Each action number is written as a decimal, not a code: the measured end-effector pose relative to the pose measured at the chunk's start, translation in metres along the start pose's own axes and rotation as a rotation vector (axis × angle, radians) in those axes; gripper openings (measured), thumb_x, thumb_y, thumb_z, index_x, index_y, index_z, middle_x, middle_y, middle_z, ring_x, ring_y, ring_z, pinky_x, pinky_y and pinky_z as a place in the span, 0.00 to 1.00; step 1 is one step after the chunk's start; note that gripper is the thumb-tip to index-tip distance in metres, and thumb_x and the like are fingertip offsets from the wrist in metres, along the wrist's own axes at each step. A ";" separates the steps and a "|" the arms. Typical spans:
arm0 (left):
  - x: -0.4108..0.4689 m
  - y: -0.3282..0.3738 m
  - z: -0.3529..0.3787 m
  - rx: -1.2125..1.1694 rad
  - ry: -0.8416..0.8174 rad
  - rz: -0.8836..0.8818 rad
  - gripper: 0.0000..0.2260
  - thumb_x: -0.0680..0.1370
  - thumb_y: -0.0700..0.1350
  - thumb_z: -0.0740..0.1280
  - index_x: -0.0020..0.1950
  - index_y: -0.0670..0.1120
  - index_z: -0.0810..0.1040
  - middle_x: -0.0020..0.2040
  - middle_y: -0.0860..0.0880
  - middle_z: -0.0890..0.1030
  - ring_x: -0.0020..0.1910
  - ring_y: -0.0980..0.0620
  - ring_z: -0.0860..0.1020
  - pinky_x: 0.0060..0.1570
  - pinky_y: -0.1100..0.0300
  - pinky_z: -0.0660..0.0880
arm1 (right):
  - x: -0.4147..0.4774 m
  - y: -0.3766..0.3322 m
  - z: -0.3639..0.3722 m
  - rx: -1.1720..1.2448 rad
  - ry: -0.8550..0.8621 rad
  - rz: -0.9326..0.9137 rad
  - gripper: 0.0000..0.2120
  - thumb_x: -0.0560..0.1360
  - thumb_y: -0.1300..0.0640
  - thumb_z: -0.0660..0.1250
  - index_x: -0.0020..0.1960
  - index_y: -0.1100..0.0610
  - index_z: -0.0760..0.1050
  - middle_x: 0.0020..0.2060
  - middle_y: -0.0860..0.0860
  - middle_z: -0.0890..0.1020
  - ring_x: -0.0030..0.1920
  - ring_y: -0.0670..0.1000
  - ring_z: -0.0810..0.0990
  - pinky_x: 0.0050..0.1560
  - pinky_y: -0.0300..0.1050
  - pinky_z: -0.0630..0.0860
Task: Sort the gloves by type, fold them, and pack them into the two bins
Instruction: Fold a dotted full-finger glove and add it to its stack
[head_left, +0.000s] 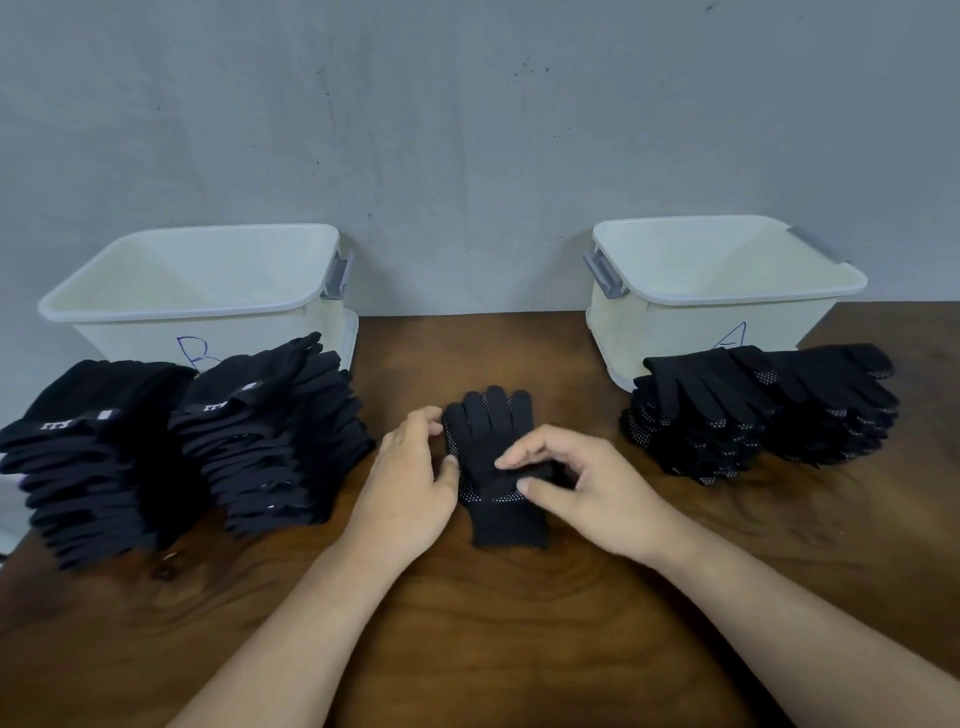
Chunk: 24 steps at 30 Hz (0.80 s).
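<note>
Between the two hands a black dotted glove (488, 431) lies flat on the table (493, 623), its fingers pointing away from the person. The right hand (582, 493) pinches the glove's thumb part between index finger and thumb. The left hand (410, 483) is curled against the glove's other edge with the thumb tip touching it. Its fingertips are hidden, so I cannot tell if it grips. If one glove or a pair lies there is hard to say.

Left of the left hand stand two stacks (275, 431) of plain black gloves, which cover partly the letter of bin B (171, 306) behind them. Right of the right hand a pile (753, 415) of dotted gloves hides the lower front of bin A (727, 296).
</note>
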<state>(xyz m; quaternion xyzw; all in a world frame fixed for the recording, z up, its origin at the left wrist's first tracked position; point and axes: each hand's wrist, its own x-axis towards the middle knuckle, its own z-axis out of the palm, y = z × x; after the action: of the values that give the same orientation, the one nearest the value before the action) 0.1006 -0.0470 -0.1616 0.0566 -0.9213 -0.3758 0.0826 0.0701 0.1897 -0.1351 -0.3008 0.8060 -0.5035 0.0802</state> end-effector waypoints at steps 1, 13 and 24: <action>-0.001 -0.001 -0.001 0.008 -0.010 0.008 0.23 0.83 0.48 0.67 0.77 0.56 0.64 0.68 0.61 0.73 0.68 0.55 0.71 0.70 0.54 0.72 | -0.005 0.003 0.001 -0.083 -0.034 -0.026 0.16 0.79 0.65 0.73 0.63 0.50 0.82 0.61 0.40 0.84 0.67 0.44 0.81 0.71 0.44 0.75; -0.008 -0.007 0.001 0.080 -0.003 0.086 0.24 0.82 0.51 0.70 0.76 0.59 0.67 0.67 0.64 0.74 0.59 0.55 0.75 0.62 0.52 0.78 | -0.001 0.010 0.011 -0.473 0.048 -0.074 0.19 0.88 0.48 0.58 0.77 0.45 0.73 0.70 0.40 0.79 0.72 0.39 0.74 0.73 0.37 0.70; -0.007 -0.011 0.001 0.134 -0.029 0.158 0.21 0.83 0.49 0.66 0.75 0.63 0.70 0.69 0.62 0.73 0.69 0.58 0.67 0.65 0.51 0.76 | -0.009 0.017 0.016 -0.555 -0.147 -0.137 0.20 0.88 0.47 0.58 0.78 0.46 0.73 0.75 0.40 0.75 0.78 0.37 0.66 0.80 0.36 0.60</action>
<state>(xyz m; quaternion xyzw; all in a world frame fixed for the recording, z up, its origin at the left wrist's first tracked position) 0.1074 -0.0533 -0.1712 -0.0162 -0.9471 -0.3062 0.0948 0.0775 0.1873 -0.1589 -0.4008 0.8826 -0.2450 0.0190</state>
